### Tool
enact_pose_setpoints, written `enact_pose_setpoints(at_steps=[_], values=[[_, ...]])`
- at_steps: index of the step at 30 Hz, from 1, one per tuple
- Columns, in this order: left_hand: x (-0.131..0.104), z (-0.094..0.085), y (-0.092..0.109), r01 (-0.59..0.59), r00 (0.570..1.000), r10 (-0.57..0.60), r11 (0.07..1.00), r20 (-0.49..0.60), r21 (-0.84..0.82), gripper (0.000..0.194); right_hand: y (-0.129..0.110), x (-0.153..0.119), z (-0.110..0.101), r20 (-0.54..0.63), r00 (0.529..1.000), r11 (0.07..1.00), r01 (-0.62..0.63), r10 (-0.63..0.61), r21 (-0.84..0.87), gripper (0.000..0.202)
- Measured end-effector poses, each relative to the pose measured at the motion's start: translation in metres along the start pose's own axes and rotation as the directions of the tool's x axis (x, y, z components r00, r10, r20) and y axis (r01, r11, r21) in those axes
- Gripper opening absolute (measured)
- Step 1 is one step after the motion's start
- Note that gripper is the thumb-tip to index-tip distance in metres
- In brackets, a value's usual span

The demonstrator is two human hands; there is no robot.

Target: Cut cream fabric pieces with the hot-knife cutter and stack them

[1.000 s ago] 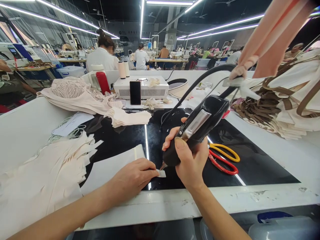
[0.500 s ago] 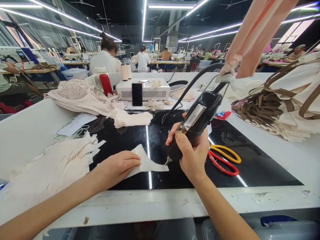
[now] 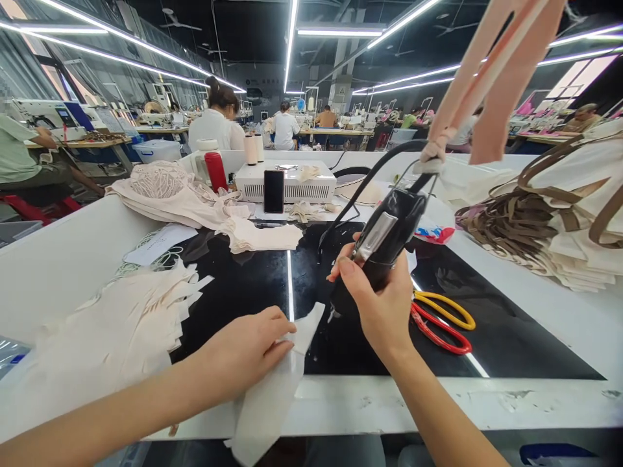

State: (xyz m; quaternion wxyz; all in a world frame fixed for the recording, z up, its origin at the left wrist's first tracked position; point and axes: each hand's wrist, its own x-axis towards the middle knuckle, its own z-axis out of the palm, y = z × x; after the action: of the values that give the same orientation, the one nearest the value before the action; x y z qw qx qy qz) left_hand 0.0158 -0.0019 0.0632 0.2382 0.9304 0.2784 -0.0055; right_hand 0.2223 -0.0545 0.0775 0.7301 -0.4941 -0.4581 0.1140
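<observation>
My left hand [image 3: 250, 350] grips a cream fabric piece [image 3: 272, 402]. Its narrow end lies on the black work surface [image 3: 462, 311], while the wider end hangs over the table's front edge. In my right hand [image 3: 382, 301] is a corded black hand tool [image 3: 402, 214] with a silver lever, its pointed tip down just right of the fabric's narrow end and apart from it. Pink cloth strips [image 3: 487, 97] are tied to the tool's top. Scissors [image 3: 442, 321] with red and yellow handles lie right of my right hand, their blades hidden.
Left lies a heap of cream fabric pieces [image 3: 111, 331], with another stack [image 3: 265, 237] farther back. A white vented box [image 3: 296, 188], a phone [image 3: 273, 191] and a red bottle [image 3: 215, 170] stand behind. Brown straps and cream fabric [image 3: 516, 214] pile at right. People sit beyond.
The fabric has turned and been drawn toward me, its narrow end now away from the tool tip and its other end over the table edge. My right hand still holds the tool.
</observation>
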Motion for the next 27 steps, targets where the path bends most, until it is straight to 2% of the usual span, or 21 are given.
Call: enact_pose_setpoints(at_steps=[2,4,7,9,15,20,27], values=[[0.011,-0.003,-0.003,-0.076,0.996,0.078,0.996,-0.043,0.045,0.018,0.004,-0.002,0.001,-0.005,1.0,0.997,-0.001,0.001,0.082,0.026],[0.025,-0.003,-0.009,-0.209,0.975,0.211,0.977,-0.073,0.034,0.02,0.007,-0.004,0.002,-0.01,1.0,0.988,-0.006,0.007,0.152,0.023],[0.044,-0.002,-0.019,-0.382,0.924,0.378,0.921,-0.064,-0.074,0.037,0.01,-0.008,0.005,-0.014,1.0,0.975,-0.024,0.028,0.222,0.025],[0.053,-0.001,-0.024,-0.424,0.905,0.423,0.898,-0.033,-0.119,0.044,0.011,-0.01,0.008,-0.025,0.999,0.971,-0.034,0.041,0.238,0.028],[0.061,-0.002,-0.034,-0.416,0.904,0.422,0.905,0.062,-0.088,0.04,0.011,-0.014,0.018,-0.039,0.998,0.958,-0.031,0.044,0.283,0.024],[0.058,0.0,-0.04,-0.359,0.924,0.366,0.93,0.107,-0.08,0.041,0.011,-0.014,0.026,-0.038,0.998,0.95,-0.035,0.049,0.312,0.025],[0.054,0.001,-0.042,-0.335,0.933,0.341,0.94,0.114,-0.066,0.044,0.01,-0.014,0.032,-0.018,0.998,0.957,-0.054,0.062,0.284,0.025]])
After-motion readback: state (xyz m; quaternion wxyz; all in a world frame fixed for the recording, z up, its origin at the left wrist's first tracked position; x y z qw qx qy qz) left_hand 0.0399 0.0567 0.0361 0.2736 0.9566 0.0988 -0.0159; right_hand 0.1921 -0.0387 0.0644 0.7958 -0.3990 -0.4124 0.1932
